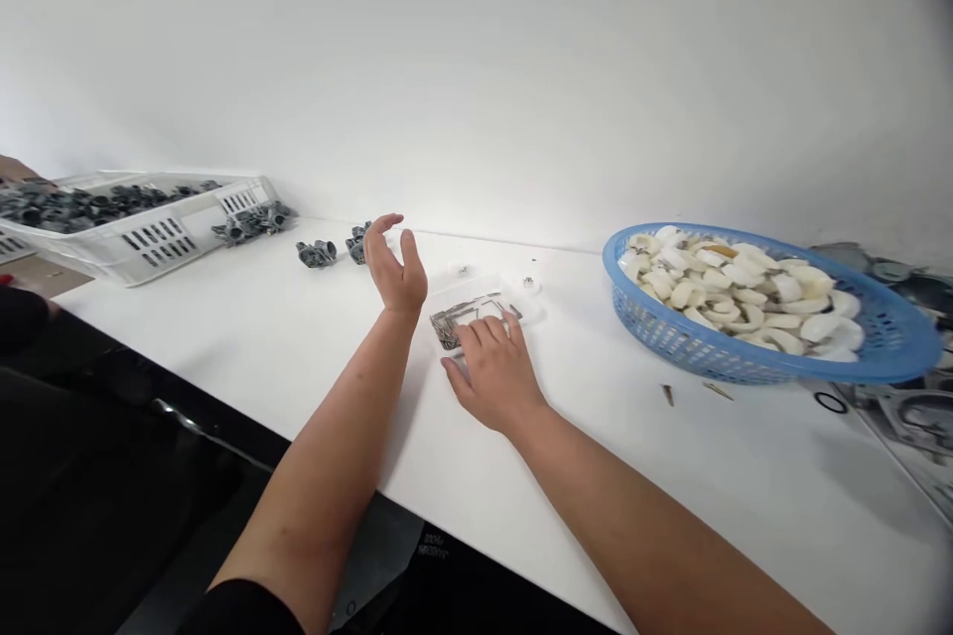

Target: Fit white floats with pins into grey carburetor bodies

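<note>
My right hand [495, 367] reaches into a small clear tray [513, 290] of thin metal pins [445, 329]; its fingertips are down among the pins, and whether they grip one is hidden. My left hand [396, 268] is raised just left of the tray, thumb and fingers apart, holding nothing. Behind it lie dark grey plastic fittings [317, 254] on the white table [298, 347].
A blue basket [670, 337] of white curved parts stands at the right. At the left, a white crate [179, 238] holds many grey fittings. Two small pointed pieces [668, 395] and a black ring [830, 403] lie near the basket. Another person's hand [22, 171] shows at far left.
</note>
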Available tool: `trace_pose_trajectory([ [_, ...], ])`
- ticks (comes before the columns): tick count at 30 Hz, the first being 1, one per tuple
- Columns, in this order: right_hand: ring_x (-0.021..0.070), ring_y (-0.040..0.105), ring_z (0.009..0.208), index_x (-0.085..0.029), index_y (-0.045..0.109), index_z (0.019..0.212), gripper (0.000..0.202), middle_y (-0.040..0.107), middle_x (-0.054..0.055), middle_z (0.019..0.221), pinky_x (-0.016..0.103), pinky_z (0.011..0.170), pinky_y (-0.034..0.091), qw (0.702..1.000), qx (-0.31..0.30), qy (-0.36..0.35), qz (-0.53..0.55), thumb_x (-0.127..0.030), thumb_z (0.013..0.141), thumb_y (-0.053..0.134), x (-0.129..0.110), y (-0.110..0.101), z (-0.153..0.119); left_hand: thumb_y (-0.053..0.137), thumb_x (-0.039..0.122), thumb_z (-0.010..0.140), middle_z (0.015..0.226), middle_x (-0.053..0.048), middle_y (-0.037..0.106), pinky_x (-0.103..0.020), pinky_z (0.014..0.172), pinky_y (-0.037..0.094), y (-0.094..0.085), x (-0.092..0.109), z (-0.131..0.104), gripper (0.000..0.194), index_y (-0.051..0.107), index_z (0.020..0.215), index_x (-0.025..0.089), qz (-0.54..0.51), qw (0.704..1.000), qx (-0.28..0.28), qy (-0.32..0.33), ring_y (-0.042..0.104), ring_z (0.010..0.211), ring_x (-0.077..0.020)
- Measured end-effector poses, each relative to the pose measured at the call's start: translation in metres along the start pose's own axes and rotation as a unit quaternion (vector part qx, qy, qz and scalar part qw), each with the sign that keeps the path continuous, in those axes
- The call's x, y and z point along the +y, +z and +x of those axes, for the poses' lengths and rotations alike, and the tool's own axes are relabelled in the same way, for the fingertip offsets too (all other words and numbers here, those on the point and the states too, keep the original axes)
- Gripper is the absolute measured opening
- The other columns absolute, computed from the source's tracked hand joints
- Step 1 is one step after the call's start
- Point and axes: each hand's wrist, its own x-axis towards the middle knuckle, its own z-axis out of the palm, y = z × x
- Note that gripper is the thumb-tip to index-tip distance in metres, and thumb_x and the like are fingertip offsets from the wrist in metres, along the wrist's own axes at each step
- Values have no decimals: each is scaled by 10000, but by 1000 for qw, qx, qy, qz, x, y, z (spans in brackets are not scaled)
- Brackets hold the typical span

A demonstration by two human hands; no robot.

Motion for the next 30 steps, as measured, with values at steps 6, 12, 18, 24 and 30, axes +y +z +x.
trace_pose_trajectory([
  [6,290,578,1091,-138,663,1053,239,673,103,1015,587,1237,168,998,-35,41,-13,-331,975,545,6,-3,-2,424,293,995,1204,-113,656,-405,1081,434,-7,-30,9,228,589,1125,204,95,990,-3,-108,565,1221,-244],
  [12,297,577,1106,-132,669,1041,213,675,113,1025,608,1239,166,997,-61,35,-8,-298,982,549,4,-8,-1,516,359,1009,1285,-121,641,-535,1144,397,-15,-55,9,297,611,1219,171,243,938,-35,-245,523,1313,-289],
  [18,297,561,1148,-125,664,1035,165,667,111,1025,605,1250,174,996,-88,15,-7,-158,977,513,2,-6,-1,650,386,959,1394,-127,579,-543,1051,512,-13,-72,3,430,587,1327,173,366,864,-99,-332,588,1253,-294],
  [24,290,563,1139,-127,639,1046,217,658,110,1030,604,1253,191,995,-101,18,16,-50,925,476,-1,-8,-5,660,380,952,1467,-133,523,-564,1078,490,-11,-89,7,488,545,1387,190,430,831,-134,-326,547,1311,-317],
  [30,276,569,1123,-148,615,1001,234,669,102,1020,597,1238,229,996,-82,21,34,-10,898,456,-3,-7,-7,660,384,951,1480,-135,513,-578,1095,471,-12,-110,21,497,542,1392,189,447,822,-158,-316,533,1328,-323],
])
